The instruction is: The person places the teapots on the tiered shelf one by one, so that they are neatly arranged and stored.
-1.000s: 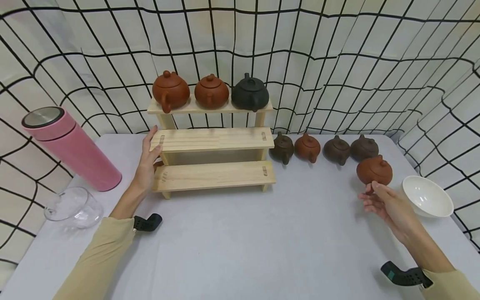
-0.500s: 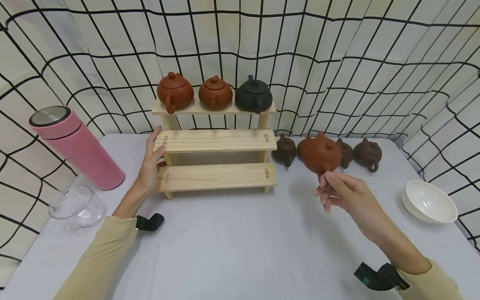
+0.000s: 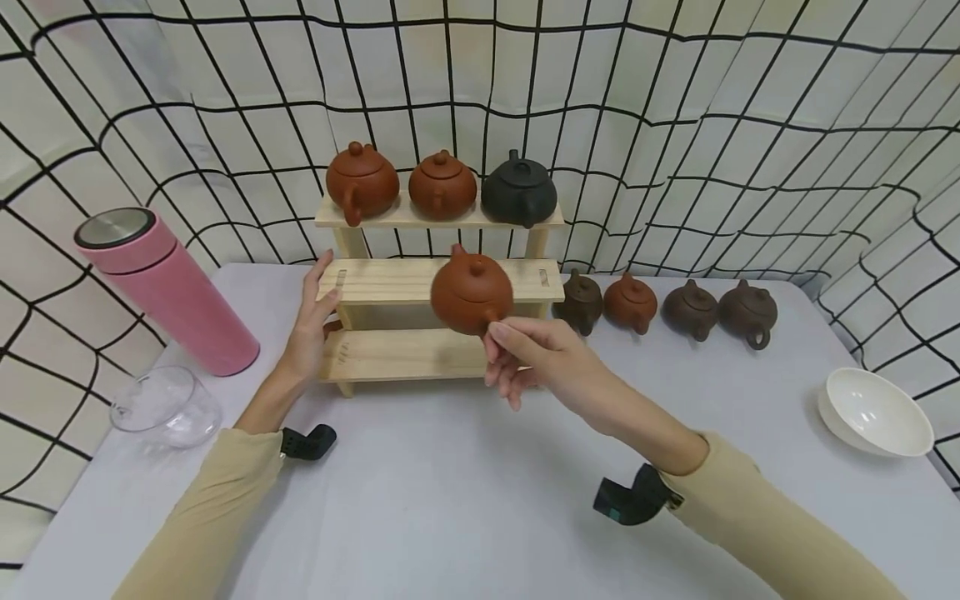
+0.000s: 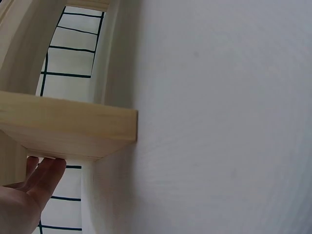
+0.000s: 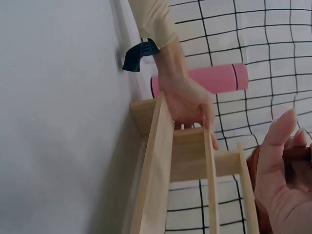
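My right hand [image 3: 547, 358] pinches a reddish-brown clay teapot [image 3: 471, 292] at its near side, holding it in the air in front of the middle step of a three-tier wooden stand [image 3: 397, 354]. The teapot's spout points away and its lid is on. In the right wrist view my thumb [image 5: 275, 146] and fingers show at the right edge, with the teapot mostly hidden. My left hand [image 3: 306, 329] grips the left end of the stand. Its fingertips [image 4: 51, 170] reach around the board in the left wrist view. Three teapots, two reddish-brown and a black one [image 3: 519, 192], stand on the top tier.
Several smaller teapots line the table's back right, among them a reddish one [image 3: 630, 302] and a dark brown one [image 3: 748, 310]. A white bowl [image 3: 873, 412] sits far right. At left are a pink thermos [image 3: 180, 292] and a clear glass cup [image 3: 167, 408]. Black-lined fabric [image 3: 675, 83] rises behind.
My right hand has carried the teapot from beside the white bowl leftward to the front of the stand. My left hand keeps its grip on the stand, while the head view has shifted slightly.
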Demonstrator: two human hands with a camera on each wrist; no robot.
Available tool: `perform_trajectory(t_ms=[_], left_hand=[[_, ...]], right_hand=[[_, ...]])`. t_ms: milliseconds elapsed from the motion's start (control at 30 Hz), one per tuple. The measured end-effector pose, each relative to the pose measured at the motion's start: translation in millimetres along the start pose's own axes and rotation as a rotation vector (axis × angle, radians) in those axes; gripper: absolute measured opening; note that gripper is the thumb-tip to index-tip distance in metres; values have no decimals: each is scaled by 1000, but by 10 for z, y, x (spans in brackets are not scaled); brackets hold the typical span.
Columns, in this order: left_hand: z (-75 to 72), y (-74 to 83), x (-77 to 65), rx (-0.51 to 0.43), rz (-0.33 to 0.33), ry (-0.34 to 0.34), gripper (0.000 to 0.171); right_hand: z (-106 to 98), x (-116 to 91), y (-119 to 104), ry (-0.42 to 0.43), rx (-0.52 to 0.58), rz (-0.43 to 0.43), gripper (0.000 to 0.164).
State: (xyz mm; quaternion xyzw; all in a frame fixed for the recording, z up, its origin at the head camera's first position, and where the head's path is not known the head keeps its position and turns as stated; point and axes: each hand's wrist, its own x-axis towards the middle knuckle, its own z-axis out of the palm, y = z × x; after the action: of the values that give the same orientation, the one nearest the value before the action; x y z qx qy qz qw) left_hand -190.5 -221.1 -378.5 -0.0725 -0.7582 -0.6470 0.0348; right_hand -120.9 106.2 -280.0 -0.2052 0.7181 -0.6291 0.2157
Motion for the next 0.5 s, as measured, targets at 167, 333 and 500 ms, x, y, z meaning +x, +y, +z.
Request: perform_trajectory(t_ms=[167, 333, 500], left_hand=[[-8, -7, 3, -15, -13, 3, 66], [-12, 10, -6, -15, -20, 4, 66], [-5, 20, -5, -13, -14, -2, 65]], right_hand=[[154, 382, -27, -76, 31, 20, 29], [229, 655, -18, -95, 30, 23, 29], [279, 841, 12, -93, 29, 24, 29]])
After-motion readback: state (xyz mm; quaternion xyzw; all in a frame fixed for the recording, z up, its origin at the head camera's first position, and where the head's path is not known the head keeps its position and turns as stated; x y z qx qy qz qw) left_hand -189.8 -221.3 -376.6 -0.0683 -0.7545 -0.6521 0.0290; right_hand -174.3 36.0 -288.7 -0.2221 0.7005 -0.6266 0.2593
